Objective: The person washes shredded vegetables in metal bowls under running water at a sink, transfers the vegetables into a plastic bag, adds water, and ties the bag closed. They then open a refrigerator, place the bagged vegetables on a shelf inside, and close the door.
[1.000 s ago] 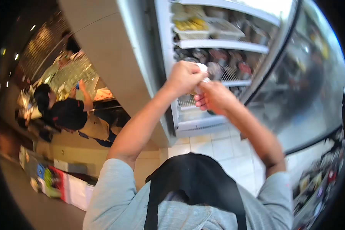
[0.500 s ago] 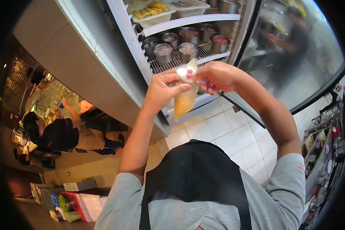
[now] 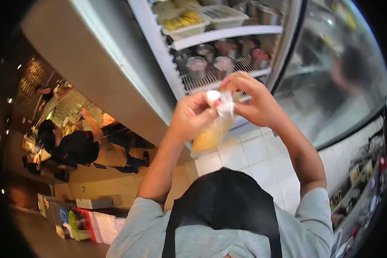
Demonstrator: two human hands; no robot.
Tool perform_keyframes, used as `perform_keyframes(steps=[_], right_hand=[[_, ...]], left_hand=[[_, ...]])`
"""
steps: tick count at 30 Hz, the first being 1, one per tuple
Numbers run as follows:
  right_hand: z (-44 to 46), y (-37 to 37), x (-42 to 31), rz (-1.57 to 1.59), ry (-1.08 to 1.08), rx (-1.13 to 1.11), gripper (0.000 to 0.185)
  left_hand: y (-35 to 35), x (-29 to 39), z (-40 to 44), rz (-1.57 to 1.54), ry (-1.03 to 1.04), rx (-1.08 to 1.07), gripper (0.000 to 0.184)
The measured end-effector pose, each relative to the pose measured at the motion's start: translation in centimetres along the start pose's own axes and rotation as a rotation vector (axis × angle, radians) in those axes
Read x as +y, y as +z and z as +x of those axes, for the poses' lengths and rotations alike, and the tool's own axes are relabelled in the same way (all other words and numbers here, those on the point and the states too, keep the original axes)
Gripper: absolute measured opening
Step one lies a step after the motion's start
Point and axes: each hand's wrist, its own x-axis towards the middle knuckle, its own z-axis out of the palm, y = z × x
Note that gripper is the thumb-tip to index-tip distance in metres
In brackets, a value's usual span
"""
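Observation:
A clear plastic bag (image 3: 210,135) with yellow contents hangs tilted from my hands, in front of the open fridge. My left hand (image 3: 191,114) is closed on the bag's gathered neck, and a small round white thing (image 3: 212,97) shows between its fingers. On the right side of the neck, my right hand (image 3: 256,99) pinches the crumpled top of the bag with thumb and fingers. Blur hides the finer detail of the neck.
Several metal containers (image 3: 224,65) stand on a wire fridge shelf, below white baskets (image 3: 185,26). The glass door (image 3: 331,81) stands open at right. A co-worker (image 3: 78,146) is at a counter on the left. Shelving (image 3: 357,189) runs along the right edge.
The bag was hidden behind my hands, then came into view hanging down; now it tilts lower left. My right hand has changed its hold at the bag's top. The view has shifted.

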Motion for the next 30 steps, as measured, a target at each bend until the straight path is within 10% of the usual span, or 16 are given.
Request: perform_keyframes(steps=[6,9,30], right_hand=[[1.2,-1.0,-3.2,0.481,0.227,-0.232,0.051],[0.4,-0.2,-3.9,0.422,0.245,-0.155,0.049],[-0.8,0.6,-5.7,-0.139,-0.112,0.005,0.026]], left_hand=[[-0.7,2.1,0.3,0.365,0.103,-0.322,0.024],[0.2,4.3,-0.1,0.639,0.363,-0.339,0.018],[1.4,3.9,-1.0,0.565,0.372,-0.251,0.016]])
